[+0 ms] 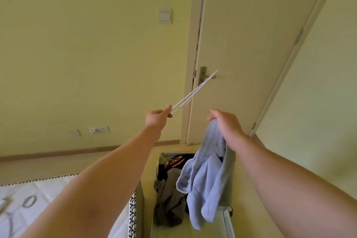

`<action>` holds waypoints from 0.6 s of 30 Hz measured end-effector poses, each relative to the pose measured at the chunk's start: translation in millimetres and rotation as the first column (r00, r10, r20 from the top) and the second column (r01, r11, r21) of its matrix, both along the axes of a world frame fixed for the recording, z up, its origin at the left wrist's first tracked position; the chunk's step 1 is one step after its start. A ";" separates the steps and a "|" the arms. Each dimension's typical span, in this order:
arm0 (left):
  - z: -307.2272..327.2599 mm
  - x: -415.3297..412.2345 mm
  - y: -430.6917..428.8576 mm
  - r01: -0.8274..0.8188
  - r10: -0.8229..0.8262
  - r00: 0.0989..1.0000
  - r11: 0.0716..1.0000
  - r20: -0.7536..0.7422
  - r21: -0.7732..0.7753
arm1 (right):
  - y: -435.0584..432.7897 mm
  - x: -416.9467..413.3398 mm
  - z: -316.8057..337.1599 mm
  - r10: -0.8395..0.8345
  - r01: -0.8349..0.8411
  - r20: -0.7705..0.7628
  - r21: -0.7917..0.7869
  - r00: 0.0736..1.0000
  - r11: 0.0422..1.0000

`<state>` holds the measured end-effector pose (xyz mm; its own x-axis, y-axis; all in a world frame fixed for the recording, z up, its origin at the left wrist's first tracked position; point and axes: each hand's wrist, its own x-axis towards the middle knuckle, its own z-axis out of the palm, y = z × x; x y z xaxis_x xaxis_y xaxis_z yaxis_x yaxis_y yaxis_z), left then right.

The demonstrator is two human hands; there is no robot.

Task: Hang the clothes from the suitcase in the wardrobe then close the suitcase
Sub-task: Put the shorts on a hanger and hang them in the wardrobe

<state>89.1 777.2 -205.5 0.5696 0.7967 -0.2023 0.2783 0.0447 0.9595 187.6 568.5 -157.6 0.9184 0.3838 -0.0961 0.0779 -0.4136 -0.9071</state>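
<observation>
My left hand pinches one end of a thin white hanger, which points up and to the right toward the door handle. My right hand grips a light blue garment by its top, and the cloth hangs down in folds above the open suitcase on the floor. Inside the suitcase lie a grey garment, something dark and a colourful item. No wardrobe is in view.
A closed pale door with a metal handle stands straight ahead. A bed with a white patterned mattress sits at the lower left, close beside the suitcase. A light switch and sockets are on the wall.
</observation>
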 end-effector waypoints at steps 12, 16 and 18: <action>-28.6 -23.5 7.6 0.140 -0.101 0.971 0.974 -0.217 0.176 | -12.0 11.1 10.7 -0.242 0.247 -0.262 -0.014 0.934 0.969; -28.8 -27.5 3.5 0.213 -0.172 0.961 0.959 -0.218 0.186 | -10.8 21.0 0.9 -0.223 0.216 -0.219 -0.055 0.950 0.975; -27.0 -28.5 1.5 0.233 -0.160 0.948 0.938 -0.276 0.255 | -11.1 21.4 -7.6 -0.200 0.190 -0.219 -0.067 0.955 0.979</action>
<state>60.6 778.7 -232.5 0.6811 0.7185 -0.1412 0.4834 -0.2964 0.8237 208.9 557.3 -165.2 0.9282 0.1899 -0.3200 -0.2106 -0.4410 -0.8725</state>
